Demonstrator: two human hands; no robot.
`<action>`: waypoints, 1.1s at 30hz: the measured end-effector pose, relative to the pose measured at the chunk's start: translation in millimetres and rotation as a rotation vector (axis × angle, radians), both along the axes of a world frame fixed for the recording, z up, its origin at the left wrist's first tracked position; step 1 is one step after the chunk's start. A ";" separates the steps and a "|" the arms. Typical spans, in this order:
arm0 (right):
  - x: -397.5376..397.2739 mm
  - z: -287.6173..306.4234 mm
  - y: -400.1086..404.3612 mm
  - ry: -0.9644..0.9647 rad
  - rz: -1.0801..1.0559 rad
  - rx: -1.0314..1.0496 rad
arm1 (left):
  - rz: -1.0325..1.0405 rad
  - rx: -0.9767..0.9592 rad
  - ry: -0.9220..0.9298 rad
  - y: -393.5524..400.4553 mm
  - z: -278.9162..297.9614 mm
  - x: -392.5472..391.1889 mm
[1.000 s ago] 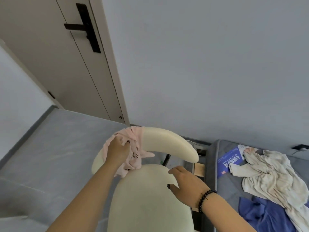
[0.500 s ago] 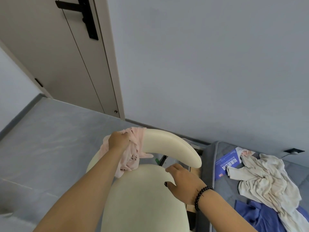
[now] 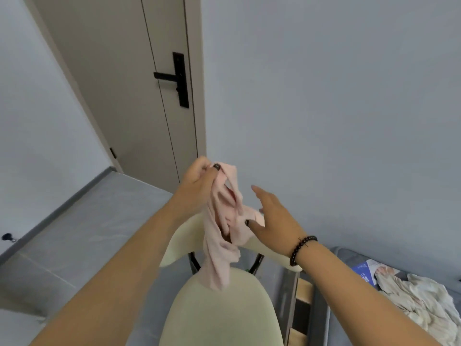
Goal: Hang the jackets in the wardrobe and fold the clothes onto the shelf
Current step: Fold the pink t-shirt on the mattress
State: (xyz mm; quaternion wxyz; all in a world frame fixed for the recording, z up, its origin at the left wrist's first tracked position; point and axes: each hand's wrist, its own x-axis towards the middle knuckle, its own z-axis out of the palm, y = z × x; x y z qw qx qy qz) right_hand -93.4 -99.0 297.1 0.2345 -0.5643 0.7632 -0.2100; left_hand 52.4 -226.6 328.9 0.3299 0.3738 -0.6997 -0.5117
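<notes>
The left hand [image 3: 199, 181] grips the top of the pink garment [image 3: 224, 226], fingers curled round the bunched cloth, and has lifted it clear of the chair backrest [image 3: 179, 243], where it lay draped a second ago. The garment now hangs from that fist, its lower end dangling just above the cream chair seat [image 3: 219, 310]. The right hand [image 3: 272, 221], a dark bead bracelet [image 3: 301, 248] on its wrist, has left the seat and risen to 3 o'clock of the cloth, fingers spread and straight, thumb at the fabric's edge. At 4 o'clock, a cream garment [image 3: 419, 298] and a blue booklet [image 3: 361, 270] lie on the grey bed [image 3: 346, 258]. The door [image 3: 139, 71] stands at 11 o'clock, more fully in view than before.
</notes>
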 end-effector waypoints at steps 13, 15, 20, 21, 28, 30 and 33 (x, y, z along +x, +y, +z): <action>-2.1 108.2 60.1 -0.131 -0.230 -0.700 | -0.083 -0.323 -0.144 119.7 101.0 48.5; -2.4 121.7 72.6 0.028 -0.155 -0.675 | -0.046 -0.375 -0.307 129.1 81.5 54.0; 8.7 148.6 101.7 0.198 -0.110 -0.663 | 0.048 -0.339 -0.350 139.3 30.6 67.8; 10.9 153.2 107.2 0.206 -0.127 -0.659 | 0.086 -0.327 -0.345 139.4 22.6 71.9; 23.9 190.9 159.3 0.299 -0.346 -0.664 | 0.288 -0.398 -0.512 130.0 -24.1 116.5; 26.5 204.4 175.5 0.331 -0.438 -0.693 | 0.258 -0.409 -0.594 122.5 -35.2 132.3; 35.5 220.4 198.1 0.355 -0.597 -0.730 | 0.193 -0.334 -0.704 114.7 -41.7 162.1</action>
